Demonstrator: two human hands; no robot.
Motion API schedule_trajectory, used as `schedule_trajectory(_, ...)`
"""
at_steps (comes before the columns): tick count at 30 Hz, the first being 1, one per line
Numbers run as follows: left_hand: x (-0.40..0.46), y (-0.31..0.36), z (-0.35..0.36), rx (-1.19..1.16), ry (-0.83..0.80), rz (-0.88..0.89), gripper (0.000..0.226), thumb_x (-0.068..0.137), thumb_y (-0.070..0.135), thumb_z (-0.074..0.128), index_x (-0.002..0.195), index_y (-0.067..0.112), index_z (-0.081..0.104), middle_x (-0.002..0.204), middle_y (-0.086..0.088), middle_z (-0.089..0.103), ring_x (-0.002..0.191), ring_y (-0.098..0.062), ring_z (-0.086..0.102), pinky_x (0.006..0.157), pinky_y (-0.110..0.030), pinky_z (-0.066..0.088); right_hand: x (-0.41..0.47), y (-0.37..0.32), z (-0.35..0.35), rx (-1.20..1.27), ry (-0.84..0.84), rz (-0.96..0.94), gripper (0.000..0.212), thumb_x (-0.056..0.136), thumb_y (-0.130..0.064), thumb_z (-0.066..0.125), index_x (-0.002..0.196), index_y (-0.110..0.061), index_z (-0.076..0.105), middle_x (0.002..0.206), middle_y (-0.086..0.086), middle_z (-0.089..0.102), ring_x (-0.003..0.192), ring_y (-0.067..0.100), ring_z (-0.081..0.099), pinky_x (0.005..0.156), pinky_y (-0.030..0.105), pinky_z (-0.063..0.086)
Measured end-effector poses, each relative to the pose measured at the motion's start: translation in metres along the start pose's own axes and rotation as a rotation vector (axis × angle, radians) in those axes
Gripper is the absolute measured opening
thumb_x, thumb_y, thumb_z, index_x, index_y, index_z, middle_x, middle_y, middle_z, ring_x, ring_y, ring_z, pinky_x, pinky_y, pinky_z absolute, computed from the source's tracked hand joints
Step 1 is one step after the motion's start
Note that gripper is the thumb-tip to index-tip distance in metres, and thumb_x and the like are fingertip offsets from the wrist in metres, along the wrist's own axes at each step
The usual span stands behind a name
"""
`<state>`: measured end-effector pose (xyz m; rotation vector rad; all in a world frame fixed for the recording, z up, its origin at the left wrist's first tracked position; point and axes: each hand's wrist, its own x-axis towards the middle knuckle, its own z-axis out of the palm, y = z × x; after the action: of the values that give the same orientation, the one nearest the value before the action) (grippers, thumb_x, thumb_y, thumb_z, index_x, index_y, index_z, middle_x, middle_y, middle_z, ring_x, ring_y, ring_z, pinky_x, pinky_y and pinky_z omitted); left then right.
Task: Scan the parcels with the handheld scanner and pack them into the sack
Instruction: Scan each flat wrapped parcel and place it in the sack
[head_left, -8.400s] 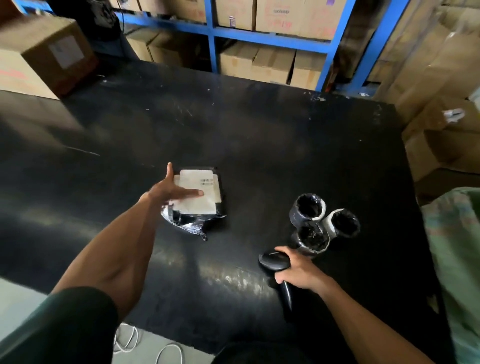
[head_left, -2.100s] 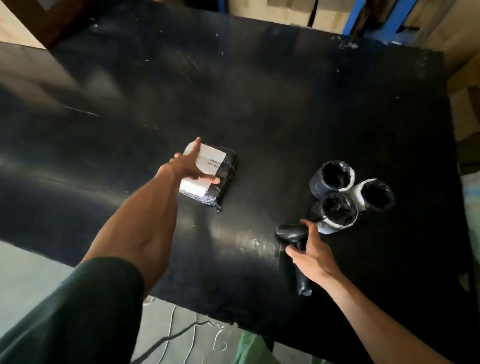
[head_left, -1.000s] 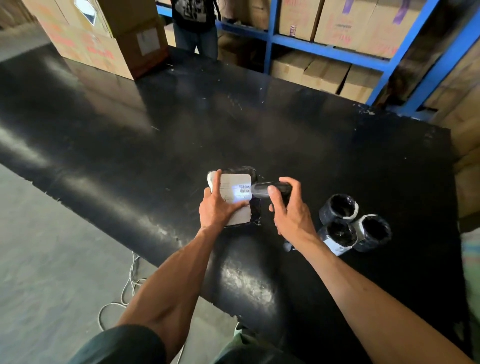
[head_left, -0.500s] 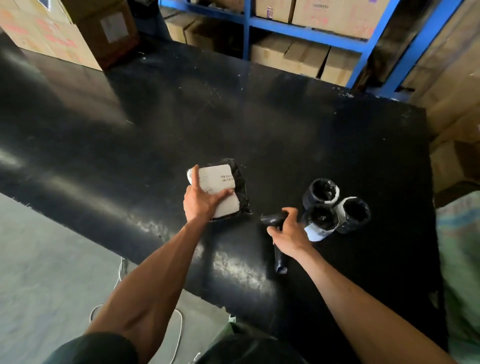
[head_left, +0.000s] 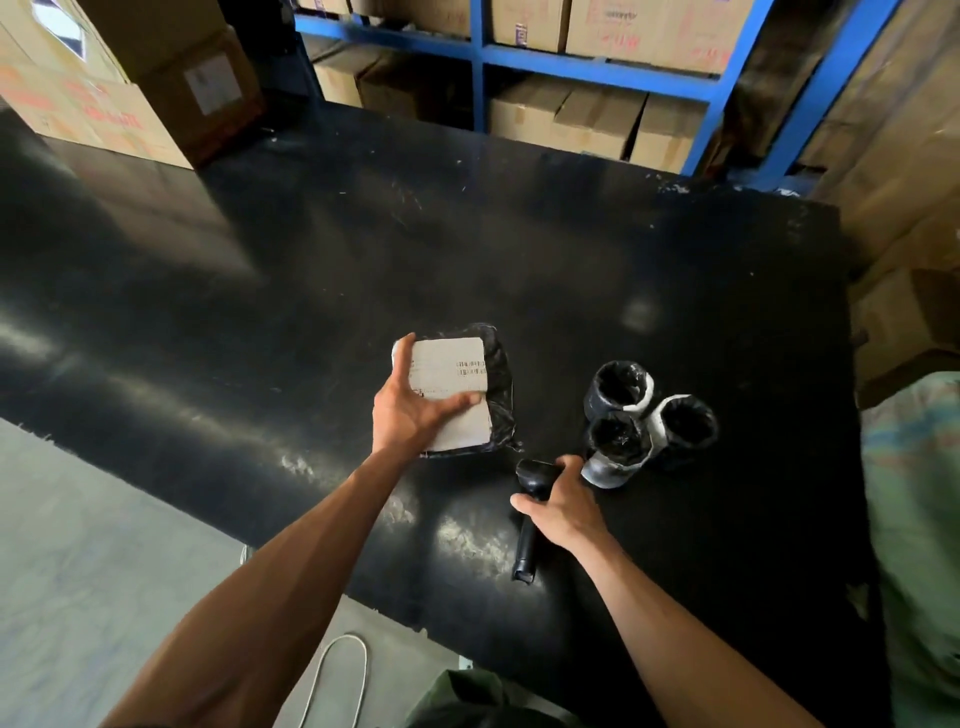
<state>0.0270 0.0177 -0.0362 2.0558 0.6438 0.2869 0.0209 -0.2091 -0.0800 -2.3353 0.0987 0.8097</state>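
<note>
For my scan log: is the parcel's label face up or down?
Face up: the white label with its barcode shows on the parcel in the left hand.

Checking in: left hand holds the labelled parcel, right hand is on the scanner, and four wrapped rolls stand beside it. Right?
Not quite: the head view shows three wrapped rolls, not four. The left hand does hold the labelled parcel, and the right hand is on the scanner.

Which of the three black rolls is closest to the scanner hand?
The front roll, the one nearest the person. It sits just beyond the right hand on the scanner; the other two lie farther back and right.
</note>
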Motion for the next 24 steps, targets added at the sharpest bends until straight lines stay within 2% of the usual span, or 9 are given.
schedule_trajectory(2, -0.002, 0.014, 0.005, -0.006, -0.018, 0.031, 0.104, 0.057, 0.059, 0.092, 0.142, 0.047, 0.033, 0.111, 0.014, 0.059, 0.1, -0.012, 0.058, 0.085, -0.023, 0.044, -0.005, -0.007, -0.02, -0.21, -0.021, -0.046, 0.066, 0.087, -0.049, 0.068, 0.137, -0.019, 0.038, 0.131, 0.009, 0.063, 0.119, 0.032, 0.062, 0.095, 0.037, 0.049)
schedule_trajectory(4, -0.003, 0.034, 0.011, -0.012, -0.031, 0.053, 0.104, 0.056, 0.059, 0.092, 0.142, 0.049, 0.034, 0.112, 0.013, 0.059, 0.1, -0.012, 0.058, 0.084, -0.023, 0.044, -0.011, -0.015, -0.051, -0.235, 0.043, -0.113, 0.058, 0.091, -0.053, 0.061, 0.138, -0.024, 0.042, 0.123, 0.008, 0.068, 0.119, 0.031, 0.063, 0.096, 0.039, 0.05)
schedule_trajectory(7, -0.008, 0.072, 0.032, -0.095, -0.051, 0.096, 0.102, 0.056, 0.056, 0.093, 0.141, 0.05, 0.037, 0.114, 0.015, 0.063, 0.097, -0.004, 0.062, 0.084, -0.017, 0.047, -0.019, -0.022, -0.112, 0.031, 0.224, -0.24, 0.048, 0.092, -0.054, 0.061, 0.133, -0.032, 0.05, 0.113, -0.001, 0.075, 0.113, 0.023, 0.066, 0.096, 0.039, 0.051)
schedule_trajectory(10, -0.021, 0.117, 0.068, -0.25, -0.082, 0.13, 0.083, 0.07, 0.053, 0.086, 0.141, 0.048, 0.043, 0.115, 0.014, 0.069, 0.095, 0.007, 0.068, 0.085, -0.014, 0.054, -0.029, -0.014, -0.174, 0.391, 0.269, -0.313, 0.059, 0.091, -0.052, 0.069, 0.141, -0.032, 0.046, 0.13, 0.0, 0.064, 0.1, 0.011, 0.065, 0.092, 0.03, 0.05)
schedule_trajectory(13, -0.041, 0.169, 0.118, -0.3, -0.119, 0.162, 0.063, 0.087, 0.06, 0.068, 0.143, 0.049, 0.042, 0.115, 0.012, 0.07, 0.093, 0.006, 0.069, 0.085, -0.021, 0.058, -0.037, 0.013, -0.232, 0.586, 0.226, -0.303, 0.075, 0.088, -0.062, 0.067, 0.15, -0.047, 0.029, 0.136, -0.005, 0.053, 0.109, 0.011, 0.06, 0.093, 0.031, 0.046)
schedule_trajectory(17, -0.085, 0.229, 0.196, -0.258, -0.259, 0.252, 0.053, 0.096, 0.061, 0.051, 0.146, 0.05, 0.039, 0.105, 0.028, 0.062, 0.087, 0.017, 0.062, 0.072, -0.001, 0.044, -0.041, 0.072, -0.286, 0.624, 0.289, -0.318, 0.077, 0.089, -0.067, 0.062, 0.15, -0.059, 0.017, 0.135, -0.018, 0.052, 0.119, 0.01, 0.056, 0.102, 0.037, 0.048)
schedule_trajectory(19, -0.109, 0.251, 0.238, -0.266, -0.338, 0.273, 0.05, 0.099, 0.064, 0.042, 0.147, 0.052, 0.038, 0.116, 0.025, 0.063, 0.104, 0.008, 0.061, 0.09, -0.01, 0.043, -0.039, 0.109, -0.309, 0.62, 0.441, -0.307, 0.072, 0.091, -0.063, 0.063, 0.151, -0.054, 0.024, 0.135, -0.019, 0.049, 0.119, 0.009, 0.053, 0.106, 0.036, 0.047)
schedule_trajectory(21, -0.129, 0.266, 0.283, -0.298, -0.43, 0.268, 0.053, 0.101, 0.065, 0.03, 0.152, 0.05, 0.031, 0.144, 0.016, 0.052, 0.132, -0.007, 0.05, 0.112, -0.022, 0.035, -0.037, 0.154, -0.332, 0.65, 0.584, -0.271, 0.063, 0.094, -0.056, 0.063, 0.15, -0.044, 0.038, 0.138, -0.012, 0.057, 0.118, 0.011, 0.059, 0.104, 0.034, 0.051)
schedule_trajectory(24, -0.161, 0.289, 0.344, -0.172, -0.613, 0.271, 0.06, 0.095, 0.077, 0.014, 0.151, 0.061, 0.004, 0.157, -0.001, 0.042, 0.14, -0.025, 0.043, 0.118, -0.042, 0.029, -0.041, 0.225, -0.371, 0.681, 0.723, -0.178, 0.05, 0.099, -0.044, 0.063, 0.145, -0.031, 0.05, 0.131, -0.003, 0.065, 0.101, 0.009, 0.065, 0.08, 0.021, 0.052)
